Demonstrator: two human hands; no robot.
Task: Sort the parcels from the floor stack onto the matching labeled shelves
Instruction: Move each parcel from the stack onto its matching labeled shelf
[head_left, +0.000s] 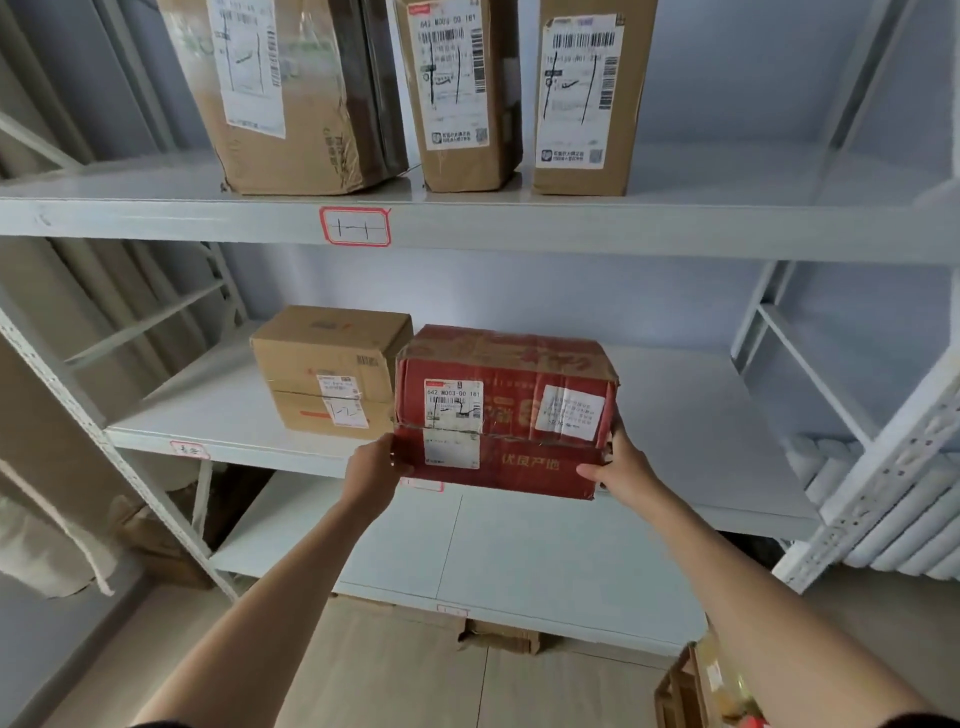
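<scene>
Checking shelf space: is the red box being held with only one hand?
No, the left hand grips the left end of the red box and the right hand grips its right end.

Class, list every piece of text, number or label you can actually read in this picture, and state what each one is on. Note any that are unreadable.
"642 M003-00 181": white label on the red box.
"优良产地": printed on the red box's lower front.
"642 M00?-00 181": middle box, top shelf; one digit unclear.
"1-1": red-bordered tag on the top shelf edge.
"1-2": handwritten on the small brown box.
Other labels, barcodes and shelf tags: too blurred.
</scene>
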